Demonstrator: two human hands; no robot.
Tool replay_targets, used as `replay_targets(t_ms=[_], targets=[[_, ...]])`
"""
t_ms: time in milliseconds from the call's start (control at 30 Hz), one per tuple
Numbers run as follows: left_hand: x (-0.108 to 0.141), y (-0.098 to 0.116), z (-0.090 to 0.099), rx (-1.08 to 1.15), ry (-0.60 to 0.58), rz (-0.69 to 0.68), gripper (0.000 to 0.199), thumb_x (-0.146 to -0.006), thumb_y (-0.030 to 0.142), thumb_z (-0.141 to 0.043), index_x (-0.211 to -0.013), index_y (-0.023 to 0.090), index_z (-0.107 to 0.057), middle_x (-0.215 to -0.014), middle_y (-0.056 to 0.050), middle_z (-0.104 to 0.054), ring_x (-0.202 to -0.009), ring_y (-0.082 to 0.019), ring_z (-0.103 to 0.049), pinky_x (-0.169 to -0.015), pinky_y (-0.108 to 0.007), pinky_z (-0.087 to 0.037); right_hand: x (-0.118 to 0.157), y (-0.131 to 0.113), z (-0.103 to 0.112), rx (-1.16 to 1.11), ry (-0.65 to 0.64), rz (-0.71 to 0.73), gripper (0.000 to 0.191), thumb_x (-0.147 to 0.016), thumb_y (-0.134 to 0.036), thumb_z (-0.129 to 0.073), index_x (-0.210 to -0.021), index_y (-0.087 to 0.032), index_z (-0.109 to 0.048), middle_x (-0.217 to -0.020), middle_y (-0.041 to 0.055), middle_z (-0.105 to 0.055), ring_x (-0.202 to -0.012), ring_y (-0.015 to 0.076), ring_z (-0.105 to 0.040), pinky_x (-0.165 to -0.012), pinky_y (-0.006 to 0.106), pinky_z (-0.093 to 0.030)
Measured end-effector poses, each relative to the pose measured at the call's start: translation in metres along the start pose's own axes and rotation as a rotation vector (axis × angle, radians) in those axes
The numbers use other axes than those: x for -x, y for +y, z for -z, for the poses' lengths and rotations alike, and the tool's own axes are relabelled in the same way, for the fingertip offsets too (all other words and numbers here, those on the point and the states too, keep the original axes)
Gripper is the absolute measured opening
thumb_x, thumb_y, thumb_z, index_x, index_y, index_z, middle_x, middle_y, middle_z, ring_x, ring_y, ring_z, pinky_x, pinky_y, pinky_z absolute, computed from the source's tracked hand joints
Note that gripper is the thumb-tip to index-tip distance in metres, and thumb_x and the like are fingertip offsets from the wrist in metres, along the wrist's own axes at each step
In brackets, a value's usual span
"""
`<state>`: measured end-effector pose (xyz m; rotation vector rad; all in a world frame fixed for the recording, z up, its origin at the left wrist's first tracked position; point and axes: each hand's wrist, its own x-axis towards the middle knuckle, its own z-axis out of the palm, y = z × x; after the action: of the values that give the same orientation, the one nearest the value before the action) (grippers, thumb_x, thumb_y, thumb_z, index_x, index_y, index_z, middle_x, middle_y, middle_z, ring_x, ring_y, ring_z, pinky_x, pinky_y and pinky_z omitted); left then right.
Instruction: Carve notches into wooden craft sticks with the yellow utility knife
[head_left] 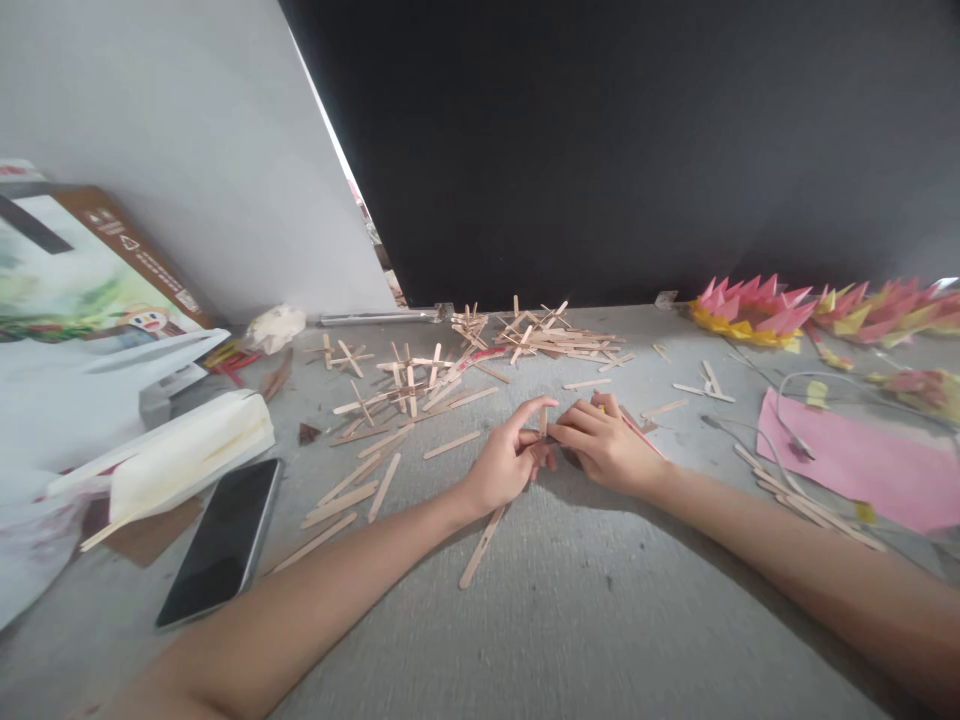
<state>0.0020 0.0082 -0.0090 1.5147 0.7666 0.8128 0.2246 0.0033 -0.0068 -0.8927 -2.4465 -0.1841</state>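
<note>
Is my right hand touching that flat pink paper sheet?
Apart. The head view plainly shows the grey tabletop between the right hand and the flat pink paper sheet, out to the hand's right.

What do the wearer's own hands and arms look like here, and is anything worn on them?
The left hand and right hand are both bare, with slim fingers and no gloves. No ring, watch or bracelet shows on either. The left forearm and right forearm are uncovered as far as the picture shows, with no sleeve in view. The nails are too small to judge.
</note>
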Motion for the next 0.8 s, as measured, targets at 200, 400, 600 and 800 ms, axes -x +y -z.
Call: replay_targets(t_ms=[200,400,600,800], targets=[[0.001,0.002,-0.003,0.033,0.026,-0.006,0.053,-0.099,0.028,-0.062,-0.150,0.023,-0.047,-0.072,0.001,-0.069,-0.049,-0.008,-0.049,-0.050,-0.019,-0.039,0.000,-0.002,0.000,0.000,-0.010,-0.023,0.038,-0.096,0.000,-0.048,-0.119,-0.023,-0.068,-0.095,0.0049,-0.071,-0.095,0.0233,-0.059,-0.087,0.039,-0.029],[0.003,0.007,-0.004,0.073,0.088,-0.030,0.055,-0.097,0.030,-0.066,-0.148,0.022,-0.045,-0.069,0.003,-0.067,-0.046,-0.008,-0.045,-0.047,-0.018,-0.035,-0.001,-0.003,0.000,-0.013,0.020,-0.058,0.042,-0.095,0.001,-0.049,-0.125,-0.022,-0.067,-0.099,0.0053,-0.072,-0.098,0.0236,-0.061,-0.089,0.040,-0.028],[0.002,0.006,-0.002,0.001,0.065,-0.033,0.055,-0.098,0.025,-0.062,-0.151,0.021,-0.047,-0.069,0.003,-0.066,-0.049,-0.008,-0.045,-0.053,-0.021,-0.038,0.000,-0.001,-0.001,-0.017,0.011,-0.048,0.045,-0.092,0.003,-0.049,-0.125,-0.023,-0.066,-0.101,0.0055,-0.072,-0.099,0.0239,-0.060,-0.090,0.040,-0.029],[0.000,-0.002,0.001,-0.204,0.006,-0.037,0.058,-0.098,0.017,-0.055,-0.155,0.023,-0.050,-0.070,0.003,-0.067,-0.053,-0.009,-0.047,-0.063,-0.023,-0.042,0.000,0.000,-0.002,0.004,-0.002,-0.028,0.039,-0.091,0.004,-0.048,-0.111,-0.022,-0.069,-0.094,0.0040,-0.071,-0.092,0.0221,-0.058,-0.086,0.039,-0.027]])
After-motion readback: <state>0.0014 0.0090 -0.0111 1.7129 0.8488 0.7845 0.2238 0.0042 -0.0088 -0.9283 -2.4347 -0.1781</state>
